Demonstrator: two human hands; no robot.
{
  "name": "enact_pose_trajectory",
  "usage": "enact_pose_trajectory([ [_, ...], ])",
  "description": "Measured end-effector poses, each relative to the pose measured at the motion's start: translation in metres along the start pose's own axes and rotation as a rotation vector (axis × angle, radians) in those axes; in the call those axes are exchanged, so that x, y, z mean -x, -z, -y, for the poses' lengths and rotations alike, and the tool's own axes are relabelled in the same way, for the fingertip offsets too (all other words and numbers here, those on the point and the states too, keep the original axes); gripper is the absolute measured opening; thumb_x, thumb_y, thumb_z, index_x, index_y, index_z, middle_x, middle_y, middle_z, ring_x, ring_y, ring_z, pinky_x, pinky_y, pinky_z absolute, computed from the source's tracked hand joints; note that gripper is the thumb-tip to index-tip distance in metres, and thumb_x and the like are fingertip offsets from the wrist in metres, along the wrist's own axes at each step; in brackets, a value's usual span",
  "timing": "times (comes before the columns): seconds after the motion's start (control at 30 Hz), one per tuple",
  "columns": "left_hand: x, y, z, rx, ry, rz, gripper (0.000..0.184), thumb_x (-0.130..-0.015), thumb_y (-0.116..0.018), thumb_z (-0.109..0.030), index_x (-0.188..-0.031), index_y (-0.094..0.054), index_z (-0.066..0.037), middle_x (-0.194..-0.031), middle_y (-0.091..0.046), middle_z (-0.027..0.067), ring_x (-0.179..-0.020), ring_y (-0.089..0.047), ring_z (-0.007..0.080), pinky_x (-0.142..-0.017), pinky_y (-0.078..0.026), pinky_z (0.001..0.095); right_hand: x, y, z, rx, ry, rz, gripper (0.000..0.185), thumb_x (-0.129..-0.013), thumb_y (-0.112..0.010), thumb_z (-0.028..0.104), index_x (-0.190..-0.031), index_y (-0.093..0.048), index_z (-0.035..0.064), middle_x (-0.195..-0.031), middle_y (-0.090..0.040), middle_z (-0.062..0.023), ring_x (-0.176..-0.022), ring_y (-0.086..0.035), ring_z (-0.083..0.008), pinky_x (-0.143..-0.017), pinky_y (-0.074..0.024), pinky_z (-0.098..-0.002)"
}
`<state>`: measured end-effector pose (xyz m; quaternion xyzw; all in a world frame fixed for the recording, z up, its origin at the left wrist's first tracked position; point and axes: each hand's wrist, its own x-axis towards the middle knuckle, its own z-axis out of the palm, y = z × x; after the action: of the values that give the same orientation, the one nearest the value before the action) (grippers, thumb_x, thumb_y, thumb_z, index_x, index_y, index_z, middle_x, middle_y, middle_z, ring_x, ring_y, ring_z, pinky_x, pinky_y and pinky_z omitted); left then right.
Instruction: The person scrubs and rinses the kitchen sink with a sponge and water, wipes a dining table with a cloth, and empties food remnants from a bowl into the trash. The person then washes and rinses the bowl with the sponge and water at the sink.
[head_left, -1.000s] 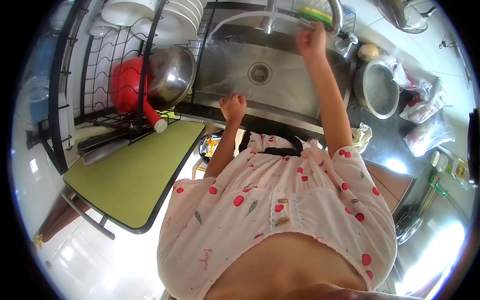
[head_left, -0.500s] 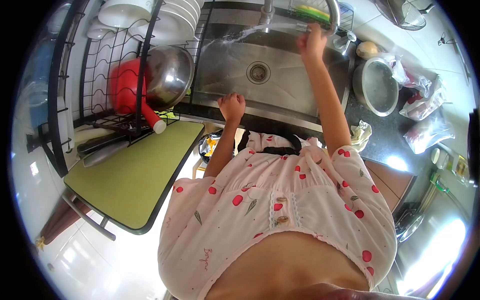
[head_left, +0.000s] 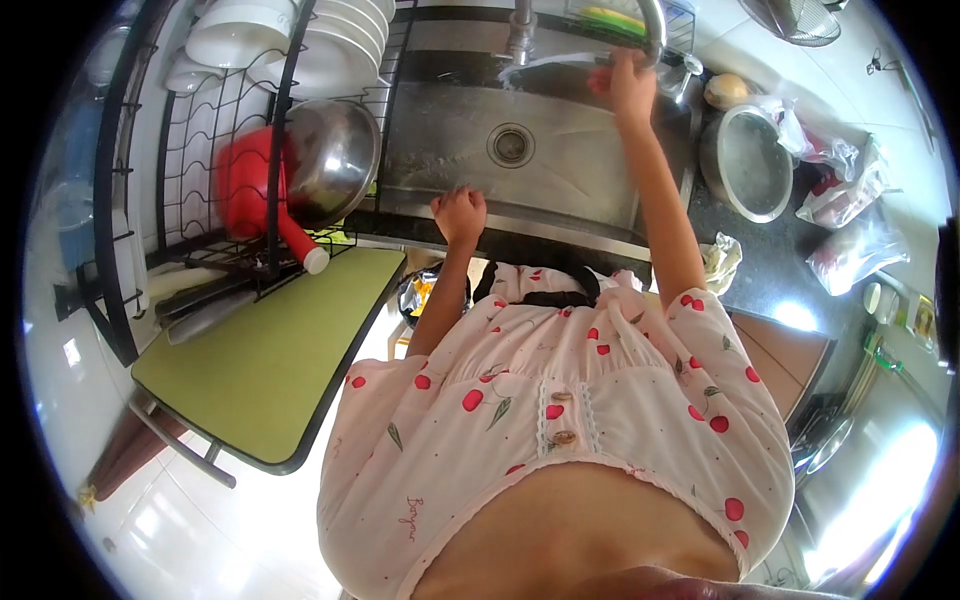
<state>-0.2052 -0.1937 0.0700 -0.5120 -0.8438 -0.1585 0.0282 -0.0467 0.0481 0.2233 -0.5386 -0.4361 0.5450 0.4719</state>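
Observation:
My right hand (head_left: 630, 85) is closed round the spout end of the curved faucet (head_left: 655, 25), over the right back of the steel sink (head_left: 570, 165). Water streams leftward from it across the back of the sink, near a metal fitting (head_left: 521, 38). My left hand (head_left: 460, 215) is curled at the sink's front edge, left of the round drain (head_left: 511, 146); whether its fingers hold anything is hidden.
A black rack (head_left: 165, 190) holds white bowls (head_left: 240, 35), a red colander (head_left: 245, 185) and a steel bowl (head_left: 330, 160). A green board (head_left: 260, 370) lies below. Right of the sink are a metal pot (head_left: 748, 165), plastic bags (head_left: 850, 190) and a cloth (head_left: 721, 263).
The water stream, which reached the sink's left side, now ends nearer the metal fitting. The view has shifted slightly. My right hand has turned a little at the spout; my left stays at the edge.

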Motion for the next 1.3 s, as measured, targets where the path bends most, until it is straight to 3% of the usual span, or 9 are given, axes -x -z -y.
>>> enact_pose_trajectory([
  [0.23, 0.001, -0.002, 0.000, 0.017, 0.011, -0.017, 0.018, -0.071, -0.050, -0.020, -0.060, -0.059, -0.008, -0.065, -0.060, 0.0078, -0.065, -0.057, 0.0242, -0.069, -0.038, 0.0354, 0.001, 0.030, 0.016, 0.554, 0.197, 0.054, 0.027, -0.081, -0.050, 0.025, -0.087, -0.056, -0.0003, -0.056, -0.058, -0.0114, -0.049, -0.061, -0.0193, -0.051, -0.0485, -0.0302],
  [0.33, 0.001, -0.003, 0.001, -0.076, 0.034, 0.085, 0.018, -0.071, -0.050, -0.020, -0.061, -0.060, -0.008, -0.066, -0.060, 0.0075, -0.067, -0.057, 0.0238, -0.070, -0.038, 0.0359, -0.004, 0.048, 0.029, 0.869, 0.199, 0.146, 0.028, -0.081, -0.051, 0.028, -0.089, -0.056, 0.0024, -0.064, -0.061, -0.0148, -0.059, -0.062, -0.0270, -0.059, -0.0490, -0.0352],
  [0.37, 0.002, -0.004, 0.001, -0.061, 0.029, 0.075, 0.019, -0.071, -0.050, -0.021, -0.062, -0.060, -0.008, -0.066, -0.060, 0.0076, -0.067, -0.057, 0.0238, -0.071, -0.038, 0.0360, -0.013, 0.055, 0.016, 0.962, 0.347, 0.111, 0.028, -0.080, -0.052, 0.030, -0.091, -0.056, 0.0040, -0.073, -0.061, -0.0171, -0.071, -0.059, -0.0343, -0.067, -0.0474, -0.0410],
  [0.47, 0.001, -0.001, -0.001, -0.035, 0.031, 0.067, 0.020, -0.072, -0.049, -0.021, -0.062, -0.060, -0.008, -0.066, -0.060, 0.0081, -0.066, -0.057, 0.0239, -0.071, -0.037, 0.0361, -0.007, 0.058, 0.040, 1.241, 0.394, 0.140, 0.027, -0.079, -0.053, 0.029, -0.092, -0.056, 0.0054, -0.079, -0.061, -0.0174, -0.078, -0.057, -0.0372, -0.071, -0.0458, -0.0440],
  [0.6, 0.000, -0.003, 0.002, -0.054, 0.038, 0.113, 0.020, -0.072, -0.048, -0.021, -0.061, -0.059, -0.007, -0.066, -0.060, 0.0090, -0.065, -0.056, 0.0245, -0.071, -0.037, 0.0360, -0.016, 0.061, 0.040, 1.343, 0.370, 0.181, 0.028, -0.078, -0.053, 0.029, -0.093, -0.056, 0.0062, -0.078, -0.061, -0.0177, -0.077, -0.057, -0.0376, -0.070, -0.0459, -0.0440],
  [0.9, -0.001, -0.003, 0.002, -0.037, 0.021, 0.070, 0.020, -0.071, -0.049, -0.020, -0.059, -0.058, -0.007, -0.064, -0.059, 0.0092, -0.062, -0.056, 0.0256, -0.069, -0.037, 0.0357, -0.021, 0.038, 0.006, 0.627, 0.070, 0.257, 0.027, -0.077, -0.050, 0.022, -0.088, -0.050, -0.0022, -0.067, -0.058, -0.0160, -0.059, -0.061, -0.0221, -0.054, -0.0496, -0.0339],
  [1.03, -0.001, 0.001, 0.000, -0.046, -0.001, 0.029, 0.019, -0.070, -0.050, -0.019, -0.058, -0.058, -0.007, -0.061, -0.058, 0.0082, -0.061, -0.056, 0.0252, -0.067, -0.038, 0.0354, 0.001, 0.008, 0.013, -0.162, -0.171, 0.222, 0.024, -0.078, -0.049, 0.015, -0.092, -0.045, -0.0045, -0.078, -0.055, -0.0185, -0.060, -0.059, -0.0261, -0.052, -0.0509, -0.0265],
  [1.13, -0.002, 0.000, 0.001, -0.051, -0.002, 0.027, 0.018, -0.070, -0.050, -0.019, -0.058, -0.058, -0.008, -0.061, -0.058, 0.0081, -0.060, -0.056, 0.0247, -0.066, -0.038, 0.0355, 0.003, -0.003, 0.022, -0.306, -0.342, 0.144, 0.027, -0.078, -0.048, 0.013, -0.094, -0.042, -0.0077, -0.075, -0.054, -0.0196, -0.061, -0.057, -0.0253, -0.050, -0.0499, -0.0260],
  [1.3, -0.002, -0.002, 0.001, -0.047, 0.002, 0.012, 0.019, -0.070, -0.050, -0.019, -0.057, -0.057, -0.008, -0.062, -0.058, 0.0077, -0.061, -0.056, 0.0244, -0.066, -0.037, 0.0356, -0.002, -0.014, 0.017, -0.594, -0.402, 0.123, 0.031, -0.078, -0.047, 0.012, -0.098, -0.037, -0.0098, -0.075, -0.053, -0.0215, -0.062, -0.056, -0.0252, -0.048, -0.0483, -0.0254],
])
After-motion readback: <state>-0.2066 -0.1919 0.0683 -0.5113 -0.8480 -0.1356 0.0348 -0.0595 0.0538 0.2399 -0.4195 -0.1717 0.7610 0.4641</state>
